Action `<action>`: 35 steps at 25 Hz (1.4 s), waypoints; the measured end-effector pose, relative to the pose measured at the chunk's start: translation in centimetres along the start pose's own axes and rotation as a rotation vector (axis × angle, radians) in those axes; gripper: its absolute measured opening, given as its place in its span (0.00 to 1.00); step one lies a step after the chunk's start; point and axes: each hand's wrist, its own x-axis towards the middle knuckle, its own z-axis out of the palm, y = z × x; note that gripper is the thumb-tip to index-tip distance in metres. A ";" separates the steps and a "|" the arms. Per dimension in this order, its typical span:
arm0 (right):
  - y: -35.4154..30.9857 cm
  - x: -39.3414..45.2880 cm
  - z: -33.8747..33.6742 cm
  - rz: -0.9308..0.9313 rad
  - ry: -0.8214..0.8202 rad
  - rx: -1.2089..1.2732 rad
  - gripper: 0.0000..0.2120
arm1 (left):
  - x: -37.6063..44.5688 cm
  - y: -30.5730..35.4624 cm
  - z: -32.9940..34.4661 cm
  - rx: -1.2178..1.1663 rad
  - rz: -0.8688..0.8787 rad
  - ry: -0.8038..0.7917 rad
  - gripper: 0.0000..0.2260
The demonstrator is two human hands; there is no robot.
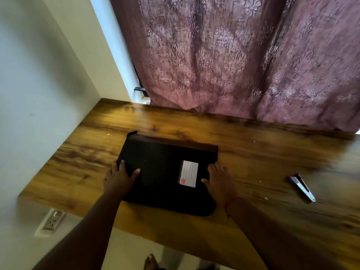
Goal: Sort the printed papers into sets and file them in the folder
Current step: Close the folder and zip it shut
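A black folder lies closed and flat on the wooden desk, with a white lined label on its cover. My left hand rests on the folder's left edge, fingers spread over the cover. At the right edge, my right hand lies flat with straight fingers beside the label. No printed papers are visible.
A stapler lies on the desk to the right. A patterned mauve curtain hangs behind the desk's far edge. A white wall bounds the left side, with a power socket below the desk edge.
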 end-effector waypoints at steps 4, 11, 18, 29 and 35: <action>0.9 0.6 -0.2 0.011 -0.008 0.051 0.21 | -1.4 0.3 0.5 -0.011 -0.035 0.010 0.38; 0.7 0.7 0.2 0.069 -0.003 0.065 0.20 | -1.6 0.7 -0.4 0.041 -0.049 -0.010 0.38; -0.5 3.3 0.0 0.201 -0.034 -0.045 0.29 | 0.4 1.2 -2.8 0.133 0.050 -0.094 0.40; -1.8 6.4 0.3 0.317 -0.059 -0.097 0.29 | 4.5 3.0 -6.0 0.533 0.559 -0.308 0.29; -6.4 -1.2 5.1 0.365 0.162 -0.131 0.30 | 8.3 2.9 -4.9 0.342 0.665 -0.188 0.44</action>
